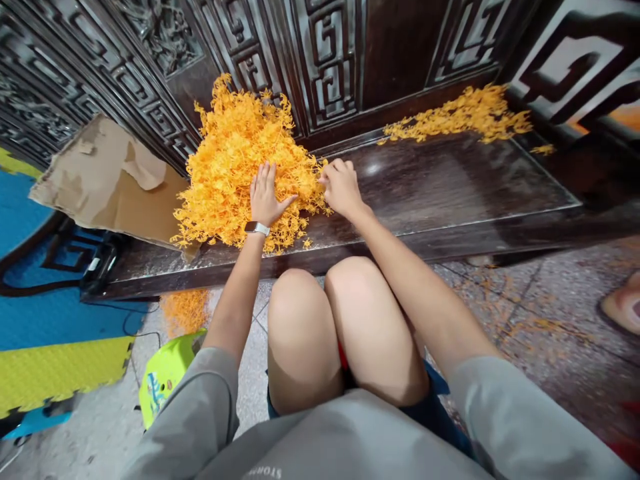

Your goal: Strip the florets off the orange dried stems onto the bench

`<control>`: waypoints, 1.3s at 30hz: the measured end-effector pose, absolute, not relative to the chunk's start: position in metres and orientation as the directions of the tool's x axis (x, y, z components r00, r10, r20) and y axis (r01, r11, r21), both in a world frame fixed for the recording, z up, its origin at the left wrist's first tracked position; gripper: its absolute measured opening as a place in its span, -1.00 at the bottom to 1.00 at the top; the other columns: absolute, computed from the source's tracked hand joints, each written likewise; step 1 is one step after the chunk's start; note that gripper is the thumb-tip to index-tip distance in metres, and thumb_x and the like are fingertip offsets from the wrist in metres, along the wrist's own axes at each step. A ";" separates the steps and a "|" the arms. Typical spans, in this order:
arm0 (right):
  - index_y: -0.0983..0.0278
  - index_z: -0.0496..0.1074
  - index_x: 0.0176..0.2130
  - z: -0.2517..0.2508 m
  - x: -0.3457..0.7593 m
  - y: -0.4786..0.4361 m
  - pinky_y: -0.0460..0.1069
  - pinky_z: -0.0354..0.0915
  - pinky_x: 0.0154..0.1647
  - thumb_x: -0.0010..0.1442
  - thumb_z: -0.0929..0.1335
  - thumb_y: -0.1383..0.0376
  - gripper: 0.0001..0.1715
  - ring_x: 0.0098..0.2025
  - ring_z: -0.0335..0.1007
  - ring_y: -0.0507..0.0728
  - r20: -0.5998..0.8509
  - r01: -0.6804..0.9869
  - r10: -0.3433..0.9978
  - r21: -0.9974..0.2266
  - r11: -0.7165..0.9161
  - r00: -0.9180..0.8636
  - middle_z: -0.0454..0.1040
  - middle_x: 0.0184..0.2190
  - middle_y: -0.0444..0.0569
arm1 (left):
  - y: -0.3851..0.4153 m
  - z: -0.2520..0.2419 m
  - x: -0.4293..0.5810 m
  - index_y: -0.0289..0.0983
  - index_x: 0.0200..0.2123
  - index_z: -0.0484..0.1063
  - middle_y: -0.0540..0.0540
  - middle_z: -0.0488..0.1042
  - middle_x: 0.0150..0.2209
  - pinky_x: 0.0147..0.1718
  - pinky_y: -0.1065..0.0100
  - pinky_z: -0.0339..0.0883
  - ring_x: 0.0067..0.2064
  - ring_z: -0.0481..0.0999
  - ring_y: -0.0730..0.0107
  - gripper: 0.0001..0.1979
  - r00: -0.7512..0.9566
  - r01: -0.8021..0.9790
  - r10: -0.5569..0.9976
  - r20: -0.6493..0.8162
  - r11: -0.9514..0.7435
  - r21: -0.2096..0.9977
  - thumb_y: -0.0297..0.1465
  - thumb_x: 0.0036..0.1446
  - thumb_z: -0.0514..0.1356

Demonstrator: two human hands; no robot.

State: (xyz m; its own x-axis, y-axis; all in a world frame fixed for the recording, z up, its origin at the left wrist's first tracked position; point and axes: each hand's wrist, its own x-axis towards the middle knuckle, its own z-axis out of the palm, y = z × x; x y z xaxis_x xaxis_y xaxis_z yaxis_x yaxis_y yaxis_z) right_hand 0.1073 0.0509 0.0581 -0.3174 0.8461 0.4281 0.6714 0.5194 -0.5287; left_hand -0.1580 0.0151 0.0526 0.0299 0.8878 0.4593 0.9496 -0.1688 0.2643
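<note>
Here, left fingers splayed on orange pile, right fingers curled, their hold hidden

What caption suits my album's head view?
Left hand on a loose golden flowery heap, right hand at its edge, dark wooden bench below.

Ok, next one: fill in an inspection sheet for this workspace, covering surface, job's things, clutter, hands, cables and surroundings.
Surface: dark wooden bench, glossy, with light wear along its edges.
Job's things: large heap of orange flower-like pieces; smaller orange pile at the bench's far right.
Clutter: cardboard left of the heap; orange bits scattered on the floor.
Hands: left hand spread on the heap, smartwatch at its wrist; right hand curled at the heap's right edge, grip unclear.
Cables: thin dark cable on the floor, lower left.
Surroundings: carved dark panelling behind; yellow foam mat at left.
</note>
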 end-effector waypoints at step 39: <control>0.01 0.55 -0.01 0.071 0.265 0.011 0.16 0.52 -0.08 0.25 0.52 -0.20 -0.51 0.01 0.60 0.26 0.077 -0.071 0.994 -0.994 0.082 0.073 0.63 0.04 0.03 | -0.002 0.063 -0.175 -0.22 0.46 0.37 -0.36 0.06 0.65 0.65 -0.19 -0.49 0.71 -0.16 -0.21 0.07 -0.049 0.913 0.905 0.422 -0.131 0.386 0.34 0.08 0.30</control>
State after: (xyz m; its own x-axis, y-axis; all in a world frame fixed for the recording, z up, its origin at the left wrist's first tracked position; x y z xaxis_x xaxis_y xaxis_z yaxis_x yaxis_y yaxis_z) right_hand 0.2646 0.0108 0.0708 0.0734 0.9943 0.0772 -0.0708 0.0824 -0.9941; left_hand -0.1753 -0.0015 0.0634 -0.0485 0.9053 0.4220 0.9130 -0.1311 0.3863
